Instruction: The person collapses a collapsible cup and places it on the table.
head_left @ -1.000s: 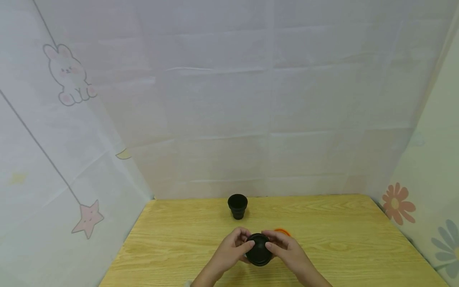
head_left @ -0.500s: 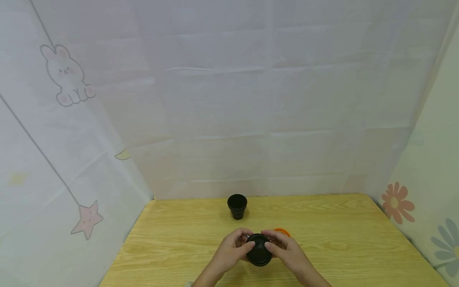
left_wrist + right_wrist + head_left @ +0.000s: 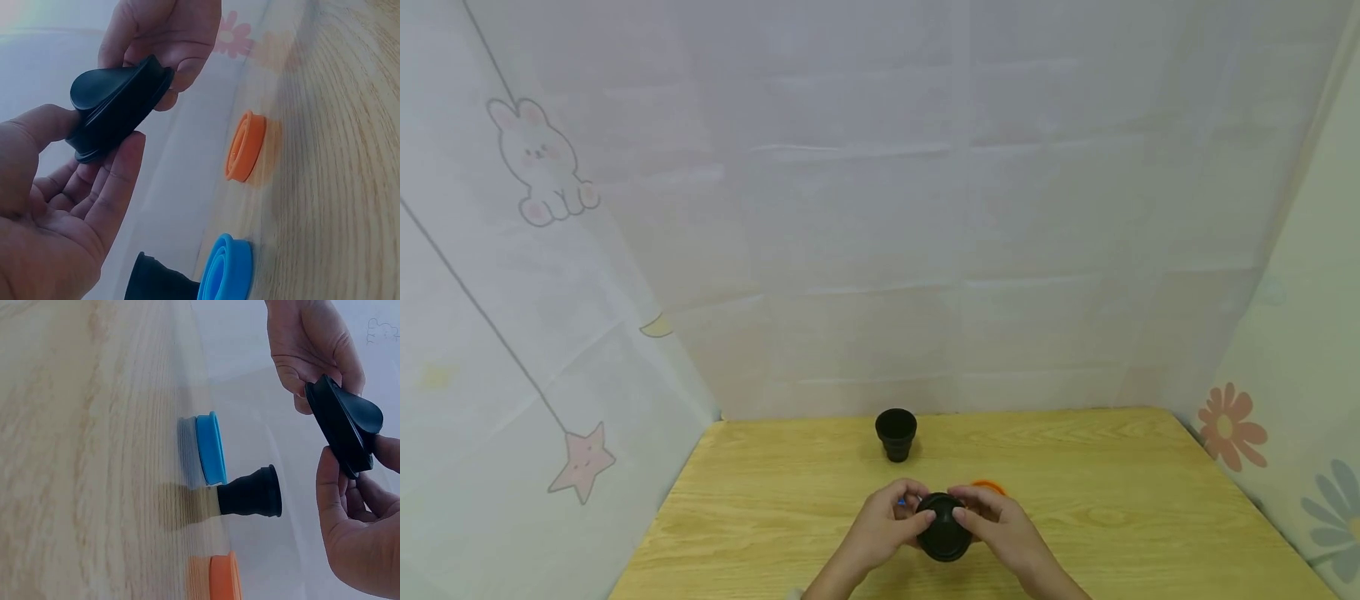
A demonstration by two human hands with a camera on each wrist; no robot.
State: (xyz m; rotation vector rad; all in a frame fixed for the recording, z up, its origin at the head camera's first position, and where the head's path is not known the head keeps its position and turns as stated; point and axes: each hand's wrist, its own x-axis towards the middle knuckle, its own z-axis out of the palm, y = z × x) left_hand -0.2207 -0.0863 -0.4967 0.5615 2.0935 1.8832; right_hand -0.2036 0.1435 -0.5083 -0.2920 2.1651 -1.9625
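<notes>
A black collapsible cup [image 3: 944, 537], pressed flat with its base bulging out, is held above the table between both hands. My left hand [image 3: 880, 525] pinches its left side, thumb on the bulging face and fingers on the rim beneath. On the opposite side my right hand [image 3: 1006, 533] grips it the same way. In the left wrist view the folded cup [image 3: 115, 109] is tilted, its dome turned up. Behind the hands stands another black cup [image 3: 897, 440], extended and upright. A flat orange collapsed cup [image 3: 247, 147] and a blue one [image 3: 210, 450] lie on the table.
The wooden table [image 3: 760, 500] reaches back to a pale cloth backdrop [image 3: 850, 225]. Printed cloth walls stand at the left and right. In the head view the hands mostly cover the blue and orange cups.
Both hands keep their hold on the folded black cup, with only a very slight shift. A bit of the blue cup now shows between the left fingers.
</notes>
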